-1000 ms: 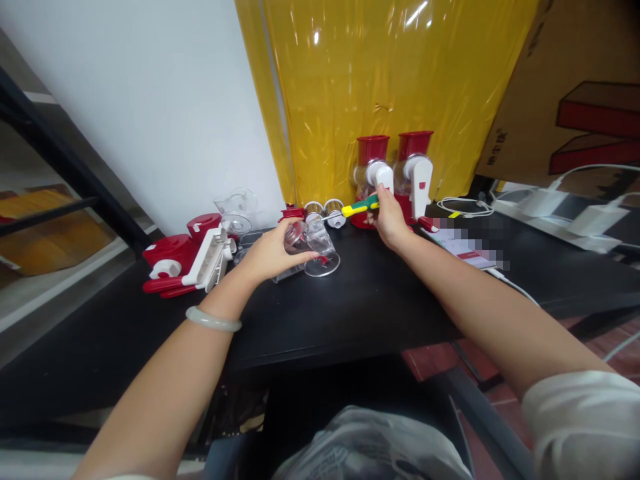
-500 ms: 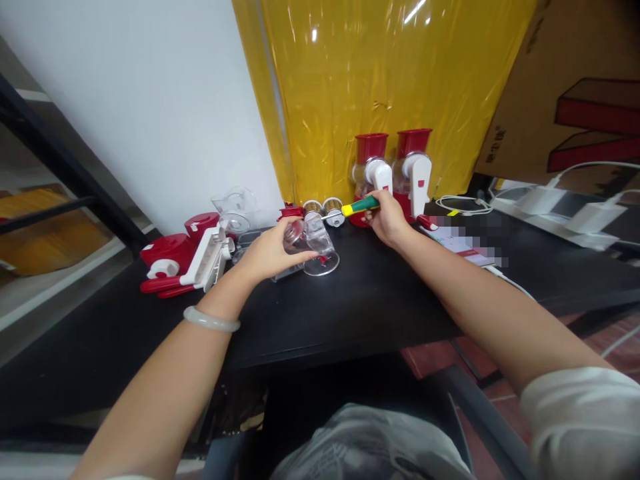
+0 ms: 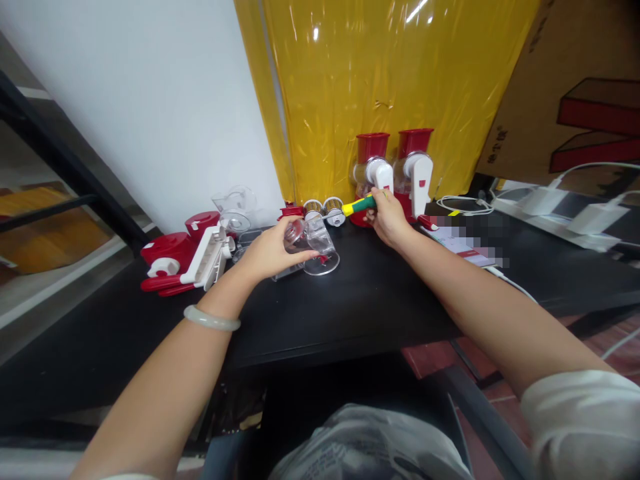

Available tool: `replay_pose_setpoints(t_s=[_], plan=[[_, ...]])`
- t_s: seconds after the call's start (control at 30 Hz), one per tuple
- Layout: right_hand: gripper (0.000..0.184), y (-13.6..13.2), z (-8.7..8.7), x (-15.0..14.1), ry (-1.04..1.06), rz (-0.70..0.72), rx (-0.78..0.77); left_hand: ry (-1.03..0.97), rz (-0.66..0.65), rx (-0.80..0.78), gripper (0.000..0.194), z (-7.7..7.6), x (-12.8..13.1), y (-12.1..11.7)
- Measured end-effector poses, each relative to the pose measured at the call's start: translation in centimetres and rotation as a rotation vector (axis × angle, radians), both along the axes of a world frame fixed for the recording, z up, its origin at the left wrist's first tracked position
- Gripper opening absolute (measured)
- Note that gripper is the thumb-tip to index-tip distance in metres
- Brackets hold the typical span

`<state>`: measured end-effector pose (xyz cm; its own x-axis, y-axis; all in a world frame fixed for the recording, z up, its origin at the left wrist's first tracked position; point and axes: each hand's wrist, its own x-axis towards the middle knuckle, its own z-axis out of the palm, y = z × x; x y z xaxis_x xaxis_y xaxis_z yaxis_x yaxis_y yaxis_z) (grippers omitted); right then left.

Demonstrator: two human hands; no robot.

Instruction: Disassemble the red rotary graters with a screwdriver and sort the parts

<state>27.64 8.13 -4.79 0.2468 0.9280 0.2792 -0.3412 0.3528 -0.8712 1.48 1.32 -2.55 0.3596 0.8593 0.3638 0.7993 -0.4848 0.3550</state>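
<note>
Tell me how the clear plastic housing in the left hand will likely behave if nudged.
The clear hollow plastic housing looks stiff: its walls show no sagging in the left hand. It is probably light for its size, being hollow. Its shiny, curved surface may be slippery, and its round rim could let it rock or roll if released.

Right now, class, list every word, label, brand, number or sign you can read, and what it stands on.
No text can be read for certain.
Cardboard: small dark characters, too blurred; large red, black-edged shapes, cut off by the picture's edge.
Flat device: screen print too small, partly pixelated.
Pale crumpled material at the bottom: lettering too blurred.
White crank arms: red marks, too small.
</note>
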Motion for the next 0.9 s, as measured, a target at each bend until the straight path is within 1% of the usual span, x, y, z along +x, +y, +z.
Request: replay_pose_setpoints(t_s=[0.13, 0.2, 0.27, 0.37, 0.43, 0.53, 0.7, 0.83, 0.9], plan=[[0.015, -0.2, 0.4, -0.2, 0.066, 0.022, -0.014, 0.000, 0.006, 0.001, 0.085, 0.0, 0.1, 0.0], [0.014, -0.2, 0.3, -0.1, 0.080, 0.048, -0.013, -0.002, 0.011, 0.000, 0.085, -0.1, 0.0, 0.0], [0.019, 0.0, 0.1, 0.0, 0.064, 0.055, -0.003, -0.008, 0.003, -0.006, 0.085, -0.1, 0.0, 0.0], [0.035, 0.4, -0.2, 0.3, -0.004, 0.001, 0.025, -0.013, -0.004, -0.013, 0.086, -0.1, 0.0, 0.0], [0.039, 0.4, -0.3, 0.3, -0.050, -0.034, 0.038, -0.011, -0.007, -0.012, 0.086, -0.1, 0.0, 0.0], [0.031, 0.2, -0.2, 0.3, -0.064, -0.037, 0.016, -0.010, -0.010, -0.009, 0.085, -0.1, 0.1, 0.0], [0.012, -0.3, 0.5, -0.2, 0.042, -0.024, -0.029, -0.012, -0.011, -0.006, 0.084, -0.1, 0.1, 0.0], [0.009, -0.6, 0.6, -0.2, 0.118, 0.034, -0.020, -0.018, -0.014, -0.014, 0.084, -0.1, 0.0, 0.0], [0.010, -0.6, 0.5, -0.1, 0.132, 0.049, -0.005, -0.026, -0.016, -0.015, 0.085, -0.1, 0.0, 0.0]])
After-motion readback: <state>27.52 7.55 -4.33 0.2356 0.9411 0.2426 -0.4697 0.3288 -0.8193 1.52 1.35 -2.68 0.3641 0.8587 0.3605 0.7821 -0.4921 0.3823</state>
